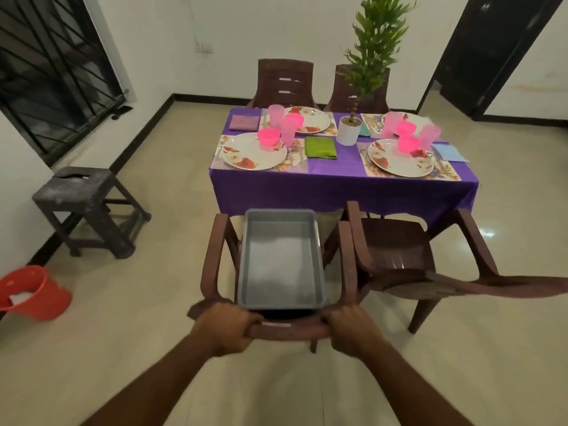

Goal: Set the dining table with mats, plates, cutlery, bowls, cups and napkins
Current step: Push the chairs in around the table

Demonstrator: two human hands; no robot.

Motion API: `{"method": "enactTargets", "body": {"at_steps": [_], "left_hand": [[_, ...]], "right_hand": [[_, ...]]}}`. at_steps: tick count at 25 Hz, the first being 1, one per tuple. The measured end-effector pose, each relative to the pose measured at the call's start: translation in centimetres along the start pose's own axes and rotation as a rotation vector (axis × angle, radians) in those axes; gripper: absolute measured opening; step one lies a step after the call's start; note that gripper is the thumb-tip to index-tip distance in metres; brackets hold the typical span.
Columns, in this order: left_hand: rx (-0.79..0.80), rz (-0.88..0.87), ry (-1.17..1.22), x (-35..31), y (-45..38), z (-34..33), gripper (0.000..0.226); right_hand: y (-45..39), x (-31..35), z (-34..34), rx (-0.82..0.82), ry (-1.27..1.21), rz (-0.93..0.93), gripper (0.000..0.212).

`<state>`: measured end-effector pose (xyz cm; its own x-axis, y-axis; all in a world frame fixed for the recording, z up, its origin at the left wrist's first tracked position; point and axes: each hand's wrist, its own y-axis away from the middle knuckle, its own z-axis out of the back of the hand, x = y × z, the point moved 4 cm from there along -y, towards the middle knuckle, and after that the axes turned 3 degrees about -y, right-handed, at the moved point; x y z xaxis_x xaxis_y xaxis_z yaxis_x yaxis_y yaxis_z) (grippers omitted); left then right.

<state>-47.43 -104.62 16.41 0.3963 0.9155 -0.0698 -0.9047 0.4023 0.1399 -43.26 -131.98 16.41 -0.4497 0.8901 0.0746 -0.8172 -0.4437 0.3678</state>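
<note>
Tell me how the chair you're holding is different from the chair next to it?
The held chair carries a grey tray on its seat; the neighbouring chair has a bare seat. The left hand and right hand grip the held chair's backrest; nobody touches the neighbouring chair. The held chair faces the table squarely; the neighbouring chair sits turned at an angle. Both are brown plastic armchairs on the table's near side.

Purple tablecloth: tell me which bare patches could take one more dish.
Bare purple tablecloth runs along the near edge, in front of both near floral plates, and between the folded green napkin and the right near placemat. The far half is crowded with pink tumblers, bowls and the white plant pot.
</note>
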Motion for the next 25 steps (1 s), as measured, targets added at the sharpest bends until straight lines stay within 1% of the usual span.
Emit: {"method": "enactTargets", "body": {"at_steps": [2, 5, 8, 11, 14, 15, 17, 18, 20, 22, 24, 25], "left_hand": [[0.026, 0.042, -0.016, 0.0, -0.6, -0.1, 0.056], [0.087, 0.098, -0.005, -0.3, -0.2, -1.0, 0.052], [0.078, 0.107, -0.001, -0.3, -0.4, -0.7, 0.050], [0.079, 0.096, -0.034, -0.4, -0.3, -0.7, 0.048], [0.080, 0.085, -0.046, -0.3, -0.3, -0.9, 0.041], [0.071, 0.082, -0.045, -0.2, -0.5, -0.9, 0.039], [0.102, 0.088, -0.020, 0.1, -0.5, -1.5, 0.037], [0.128, 0.092, -0.002, 0.1, -0.5, -1.7, 0.039], [0.191, 0.100, 0.060, -0.1, -0.2, -1.0, 0.045], [0.288, 0.090, 0.096, -1.4, -0.5, 1.0, 0.065], [0.379, 0.029, 0.149, -4.4, -1.0, 2.8, 0.088], [0.389, 0.007, 0.163, -6.8, -1.9, 3.8, 0.096]], "right_hand": [[-0.3, -0.5, 0.4, 0.000, 0.014, 0.044, 0.044], [0.2, -0.3, -0.2, -0.029, 0.016, 0.069, 0.038], [0.2, -0.3, -0.1, -0.063, 0.006, 0.091, 0.036], [0.0, -0.4, -0.5, -0.038, 0.008, 0.081, 0.036], [0.0, -0.2, -0.3, 0.011, 0.006, 0.086, 0.033], [0.2, -0.2, 0.0, 0.019, 0.001, 0.103, 0.037], [0.9, -0.4, 0.5, 0.043, -0.048, 0.168, 0.058], [1.5, -0.9, 1.1, 0.046, -0.096, 0.191, 0.069], [2.9, -3.2, 2.6, 0.015, -0.208, 0.166, 0.079], [4.3, -7.9, 4.0, -0.067, -0.277, 0.079, 0.085], [6.1, -13.4, 5.0, -0.147, -0.258, -0.003, 0.089], [7.2, -16.5, 5.6, -0.216, -0.229, -0.055, 0.089]]}}
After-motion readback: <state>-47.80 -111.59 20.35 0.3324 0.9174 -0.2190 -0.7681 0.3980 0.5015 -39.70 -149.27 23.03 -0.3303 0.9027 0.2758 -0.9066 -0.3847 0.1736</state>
